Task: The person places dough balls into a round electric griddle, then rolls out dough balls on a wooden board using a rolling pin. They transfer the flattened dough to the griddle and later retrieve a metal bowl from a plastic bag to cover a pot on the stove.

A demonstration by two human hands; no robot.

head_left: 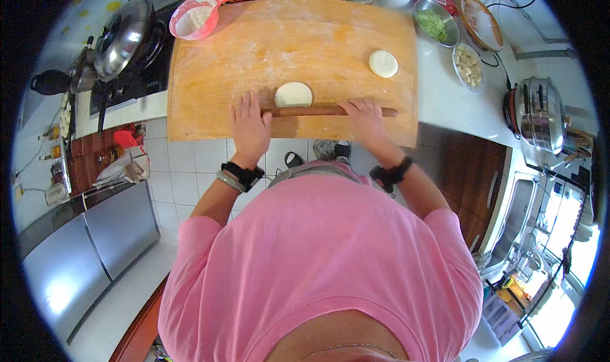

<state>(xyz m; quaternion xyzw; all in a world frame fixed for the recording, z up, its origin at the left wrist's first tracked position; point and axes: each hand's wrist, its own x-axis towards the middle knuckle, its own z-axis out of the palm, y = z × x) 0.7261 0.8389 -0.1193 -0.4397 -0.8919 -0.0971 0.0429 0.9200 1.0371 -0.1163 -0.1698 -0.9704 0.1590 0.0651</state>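
Note:
A brown wooden rolling pin (pixel 308 111) lies crosswise near the front edge of a floured wooden board (pixel 286 44). My left hand (pixel 250 127) rests flat over its left end, fingers stretched forward and slightly apart. Toward the other end, my right hand (pixel 367 123) lies on the pin with its fingers extended, and the pin's tip sticks out beyond it. A flattened piece of white dough (pixel 294 93) sits between my hands, its near edge against or under the pin. Farther right on the board is another round of dough (pixel 383 64), untouched.
A pink scoop (pixel 194 19) with flour stands at the board's far left corner. Left of it are a stove and a lidded pan (pixel 124 38). On the right counter are a metal bowl of shredded greens (pixel 433 26), a bowl of pale chunks (pixel 469 68) and a steamer pot (pixel 540 114).

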